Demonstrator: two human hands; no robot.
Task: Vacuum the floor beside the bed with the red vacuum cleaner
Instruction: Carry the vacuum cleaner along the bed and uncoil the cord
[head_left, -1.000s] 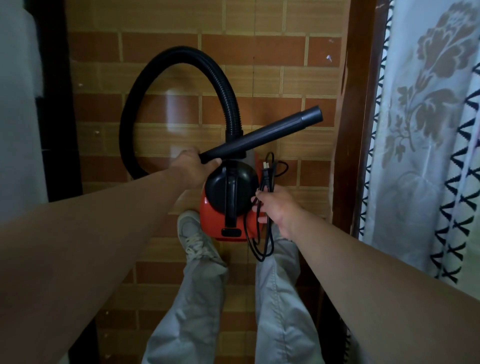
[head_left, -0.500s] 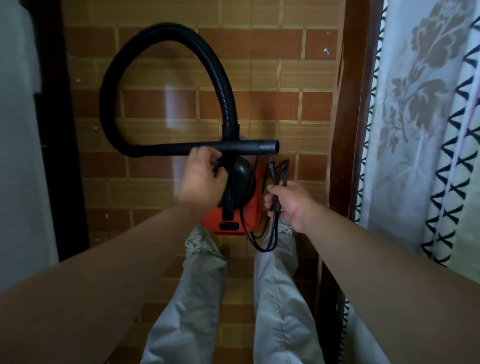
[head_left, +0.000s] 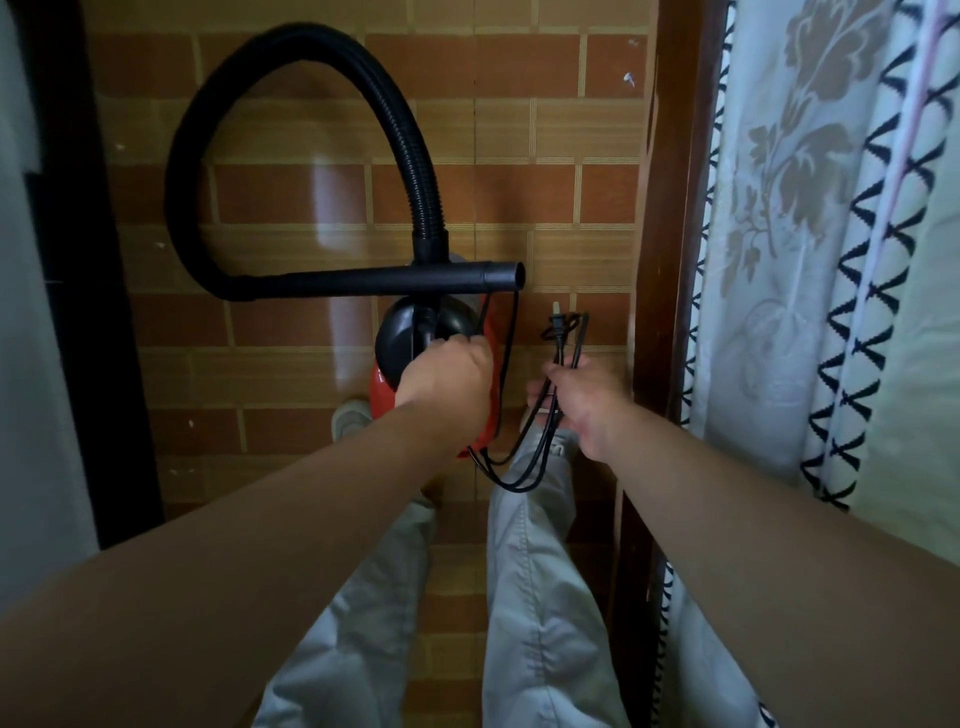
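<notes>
Red vacuum cleaner (head_left: 382, 387) hangs over the brick-pattern floor (head_left: 291, 197) from the left hand (head_left: 447, 379), clamped on its top handle; it seems compact and light. Beyond that grip, the rigid nozzle tube (head_left: 374, 280) lies crosswise, mouth rightward. The right hand (head_left: 582, 400) is closed on the limp coiled cord (head_left: 545, 415), beside the bed (head_left: 810, 260).

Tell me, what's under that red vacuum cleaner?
Below the red vacuum cleaner: brick-patterned tile floor, a grey shoe and grey trouser legs. The left hand covers its lower body.
</notes>
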